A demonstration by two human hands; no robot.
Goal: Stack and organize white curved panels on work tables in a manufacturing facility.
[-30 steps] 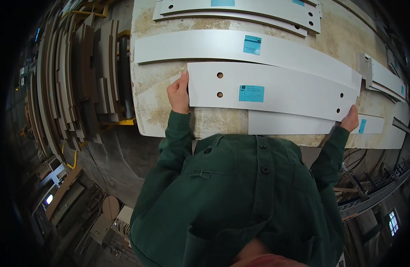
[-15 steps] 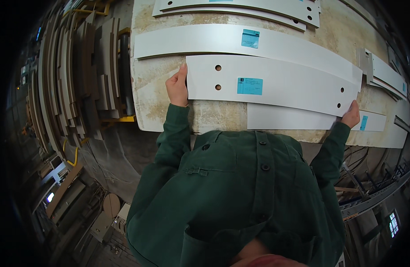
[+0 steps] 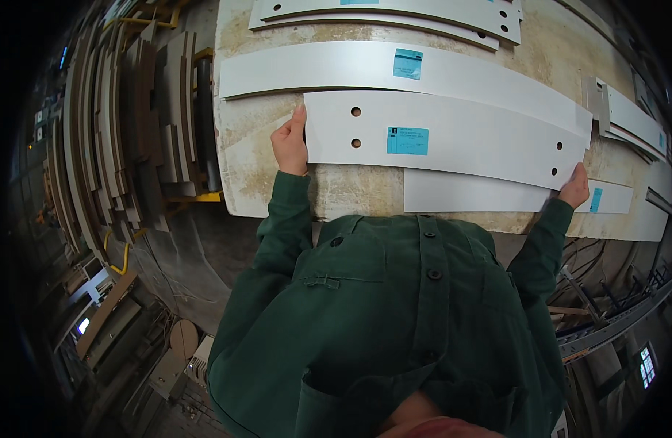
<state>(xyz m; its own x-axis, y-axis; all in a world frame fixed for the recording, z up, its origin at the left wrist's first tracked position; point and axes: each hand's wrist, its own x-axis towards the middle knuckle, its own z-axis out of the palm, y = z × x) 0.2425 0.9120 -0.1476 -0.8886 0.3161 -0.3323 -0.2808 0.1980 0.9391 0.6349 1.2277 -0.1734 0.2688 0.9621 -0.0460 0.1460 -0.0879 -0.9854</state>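
Observation:
A long white panel (image 3: 474, 139) with a pair of round holes near each end and a blue label is held across in front of me. My left hand (image 3: 290, 146) grips its left end, the thumb pointing up along the edge. At the lower right corner my right hand (image 3: 575, 186) is closed on the other end. Just beyond it lies a longer white board (image 3: 314, 66), also with a blue label, partly covered by the held panel. Nearer to me, a narrower white strip (image 3: 467, 193) lies partly under the panel.
The worn, stained table (image 3: 241, 168) bears all the boards. More drilled white panels (image 3: 394, 16) are stacked at its far side, and white pieces (image 3: 631, 120) lie at the right. Many boards (image 3: 124, 124) stand upright in a rack on the left. A metal rail (image 3: 620, 314) runs at lower right.
Almost nothing differs. The panel and both hands keep their places, with only a very slight shift of the whole view.

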